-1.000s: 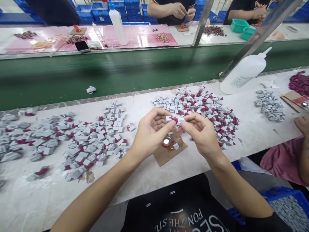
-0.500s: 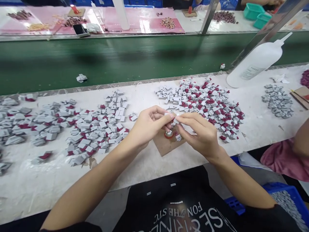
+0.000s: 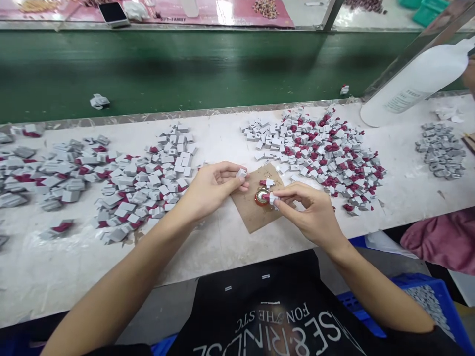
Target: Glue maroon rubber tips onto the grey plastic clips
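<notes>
My left hand (image 3: 218,187) pinches a small grey-white block (image 3: 241,173) between thumb and fingers, just left of the brown cardboard piece (image 3: 251,217). On the right, my right hand (image 3: 309,210) grips a white and dark red part (image 3: 273,199). Its red end is over the small round cap (image 3: 261,197), which has a metallic rim and an orange-red edge and rests on the cardboard. Another red and white part (image 3: 266,183) lies on the cardboard just behind the cap.
Heaps of grey and red parts lie at left (image 3: 129,188) and right (image 3: 326,148). A white bottle (image 3: 411,86) leans by a metal post. Farther right is a grey pile (image 3: 440,151). Behind the table runs a green strip (image 3: 222,69). A blue crate (image 3: 449,306) stands below.
My hands have moved apart, the left one leftward with a block, the right one holding a red and white part at the cap. The view has tilted down, and the cardboard shows more.
</notes>
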Motion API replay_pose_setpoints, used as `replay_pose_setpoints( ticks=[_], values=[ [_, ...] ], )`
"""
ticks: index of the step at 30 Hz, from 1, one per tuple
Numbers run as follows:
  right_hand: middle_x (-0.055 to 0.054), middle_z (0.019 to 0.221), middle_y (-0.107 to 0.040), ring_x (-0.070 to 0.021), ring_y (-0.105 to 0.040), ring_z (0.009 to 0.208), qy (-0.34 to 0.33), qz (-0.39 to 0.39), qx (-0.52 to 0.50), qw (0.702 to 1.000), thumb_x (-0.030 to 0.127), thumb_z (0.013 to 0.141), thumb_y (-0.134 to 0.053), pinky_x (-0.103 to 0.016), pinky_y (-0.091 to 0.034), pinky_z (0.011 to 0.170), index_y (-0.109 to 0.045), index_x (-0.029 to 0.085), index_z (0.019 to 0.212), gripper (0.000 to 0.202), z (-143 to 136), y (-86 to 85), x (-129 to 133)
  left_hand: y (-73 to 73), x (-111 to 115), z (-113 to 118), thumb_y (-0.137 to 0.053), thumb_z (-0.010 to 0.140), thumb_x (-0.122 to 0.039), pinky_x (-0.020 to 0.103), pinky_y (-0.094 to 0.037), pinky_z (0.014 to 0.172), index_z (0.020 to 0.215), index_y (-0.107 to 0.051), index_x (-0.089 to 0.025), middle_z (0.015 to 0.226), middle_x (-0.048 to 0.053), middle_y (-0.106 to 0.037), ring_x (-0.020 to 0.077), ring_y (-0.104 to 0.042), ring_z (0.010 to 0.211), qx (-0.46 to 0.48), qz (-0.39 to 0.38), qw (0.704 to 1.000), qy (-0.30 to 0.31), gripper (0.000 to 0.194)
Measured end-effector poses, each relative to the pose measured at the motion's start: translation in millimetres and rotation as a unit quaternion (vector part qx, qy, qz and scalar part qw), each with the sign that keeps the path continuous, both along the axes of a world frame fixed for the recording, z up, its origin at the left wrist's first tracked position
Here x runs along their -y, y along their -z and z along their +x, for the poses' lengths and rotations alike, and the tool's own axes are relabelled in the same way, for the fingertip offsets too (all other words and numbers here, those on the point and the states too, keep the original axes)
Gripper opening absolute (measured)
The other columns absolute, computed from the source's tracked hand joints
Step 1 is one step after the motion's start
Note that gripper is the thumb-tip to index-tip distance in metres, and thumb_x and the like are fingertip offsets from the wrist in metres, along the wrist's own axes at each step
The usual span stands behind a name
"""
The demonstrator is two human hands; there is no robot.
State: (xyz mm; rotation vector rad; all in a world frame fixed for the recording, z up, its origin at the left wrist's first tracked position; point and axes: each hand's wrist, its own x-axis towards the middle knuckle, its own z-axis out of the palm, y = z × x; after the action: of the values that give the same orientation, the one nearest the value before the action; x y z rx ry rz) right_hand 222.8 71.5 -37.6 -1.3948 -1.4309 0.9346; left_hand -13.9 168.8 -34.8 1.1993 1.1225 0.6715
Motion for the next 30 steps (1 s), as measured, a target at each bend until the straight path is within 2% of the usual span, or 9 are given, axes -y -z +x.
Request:
replay_pose_setpoints(
  ticks=[5, 14, 19, 22, 26, 30],
  values=[
    [-0.005, 0.103, -0.089, -0.0287, -0.082, 0.093, 0.001, 0.014, 0.019, 1.0, 0.027, 0.098, -0.083, -0.045, -0.068, 0.075, -0.088, 0.032, 0.1, 0.007, -0.7, 0.6, -1.6, 0.7, 1.2, 2.5, -0.093, 0.089, -0.038, 0.046, -0.069, 0.098, 0.11, -0.081, -0.018, 0.102, 0.012, -0.086, 0.0274, -0.085, 0.09, -0.014, 0.018, 1.0, 0.018, 0.032],
    [-0.004, 0.099, -0.087, -0.026, -0.075, 0.08, -0.005, 0.014, 0.028, 0.999, 0.028, 0.098, -0.083, -0.042, -0.06, 0.063, -0.088, 0.033, 0.097, 0.007, -1.4, -3.7, -3.0, -1.0, -1.2, 4.6, -0.087, 0.092, -0.039, 0.041, -0.069, 0.086, 0.112, -0.082, -0.021, 0.108, 0.01, -0.084, 0.023, -0.081, 0.08, -0.046, 0.062, 0.997, 0.032, 0.028],
    [-0.006, 0.101, -0.088, -0.0277, -0.079, 0.089, 0.0, 0.02, 0.019, 1.0, 0.028, 0.098, -0.084, -0.041, -0.062, 0.067, -0.088, 0.031, 0.097, 0.006, -2.2, -6.9, -2.4, -3.5, -1.6, 8.1, -0.089, 0.088, -0.029, 0.044, -0.071, 0.096, 0.111, -0.081, -0.018, 0.108, 0.011, -0.086, 0.0259, -0.085, 0.091, -0.018, 0.029, 0.999, 0.016, 0.027],
    [-0.005, 0.101, -0.087, -0.0276, -0.081, 0.095, 0.026, 0.021, -0.034, 0.999, 0.028, 0.096, -0.087, -0.044, -0.067, 0.081, -0.089, 0.031, 0.099, 0.005, 3.3, -8.5, -6.2, -11.7, -1.6, 12.5, -0.091, 0.088, -0.027, 0.045, -0.07, 0.099, 0.109, -0.08, -0.018, 0.108, 0.011, -0.087, 0.0265, -0.085, 0.096, -0.007, 0.026, 1.0, 0.015, 0.025],
    [-0.003, 0.1, -0.084, -0.0237, -0.081, 0.096, 0.072, 0.006, -0.165, 0.984, 0.031, 0.095, -0.089, -0.042, -0.07, 0.09, -0.088, 0.03, 0.103, 0.009, 10.3, -5.5, -21.8, -22.0, -2.4, 23.7, -0.09, 0.091, -0.027, 0.04, -0.071, 0.093, 0.109, -0.08, -0.019, 0.103, 0.009, -0.087, 0.0265, -0.085, 0.097, 0.027, 0.035, 0.998, 0.042, 0.022],
    [0.001, 0.099, -0.081, -0.0227, -0.08, 0.103, 0.073, 0.003, -0.263, 0.962, 0.034, 0.092, -0.091, -0.047, -0.069, 0.104, -0.088, 0.035, 0.113, 0.021, 7.9, -0.8, -37.5, -22.1, -3.6, 35.8, -0.089, 0.093, -0.029, 0.038, -0.07, 0.093, 0.112, -0.08, -0.018, 0.1, 0.008, -0.087, 0.024, -0.085, 0.095, 0.105, 0.044, 0.992, 0.062, 0.023]
  ],
)
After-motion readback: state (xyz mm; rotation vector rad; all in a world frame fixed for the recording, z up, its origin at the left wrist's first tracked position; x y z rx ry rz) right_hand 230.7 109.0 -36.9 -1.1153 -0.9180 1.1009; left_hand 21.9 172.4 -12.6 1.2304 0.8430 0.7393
